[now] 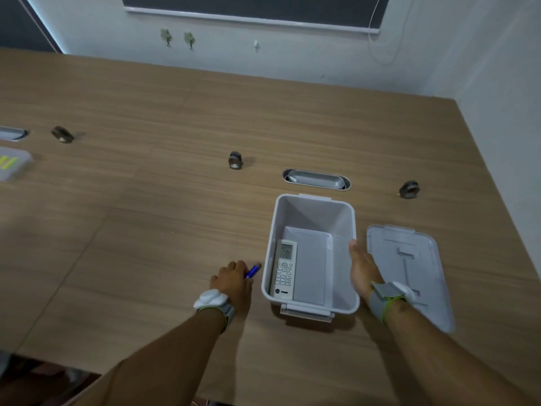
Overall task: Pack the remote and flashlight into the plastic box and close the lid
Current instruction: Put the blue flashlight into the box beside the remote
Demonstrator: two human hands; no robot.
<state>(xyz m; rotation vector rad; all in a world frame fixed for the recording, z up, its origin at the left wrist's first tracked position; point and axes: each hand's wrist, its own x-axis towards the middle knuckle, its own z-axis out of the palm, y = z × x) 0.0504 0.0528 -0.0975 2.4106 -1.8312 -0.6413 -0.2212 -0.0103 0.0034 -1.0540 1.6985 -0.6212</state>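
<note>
Inside the open plastic box (pixel 310 206), along its left wall: remote (pixel 284 269), packed; left of box, left hand (pixel 234 284) closed around blue flashlight (pixel 253 271); right hand (pixel 362 269), flat and empty, steadying box; lid (pixel 409 273) waiting right.

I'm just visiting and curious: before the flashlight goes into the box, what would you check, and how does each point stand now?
1. Remote inside the plastic box: ok.
2. Free room beside the remote: ok.
3. Left hand closed on the blue flashlight: ok.
4. Right hand against the box's right wall: ok.
5. Lid off, flat on the table, right of the box: ok.
6. Box latches sound: cannot tell.
</note>
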